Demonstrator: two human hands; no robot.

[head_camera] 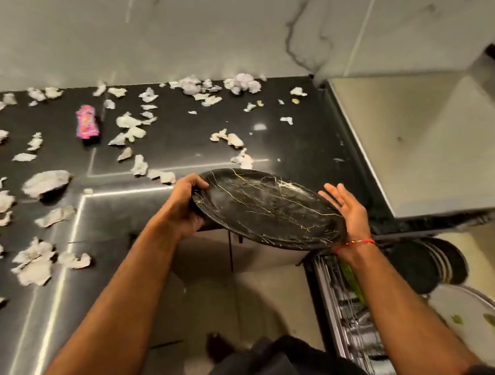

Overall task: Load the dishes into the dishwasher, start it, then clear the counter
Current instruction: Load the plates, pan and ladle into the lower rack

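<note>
While left hand (186,206) grips the black plate (268,208) tight and open right hand (346,208) props its edge, tilting long-ways toward the dishwasher rack (347,310) below right.

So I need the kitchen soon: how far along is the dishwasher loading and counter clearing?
Partly loaded: dark plates already stand in the open dishwasher rack. In hand: the left hand has a grip on a black marbled plate, the right hand open against its edge. Left: a soiled white plate, starting the machine, and the counter, strewn with torn paper scraps and a pink wrapper.
</note>
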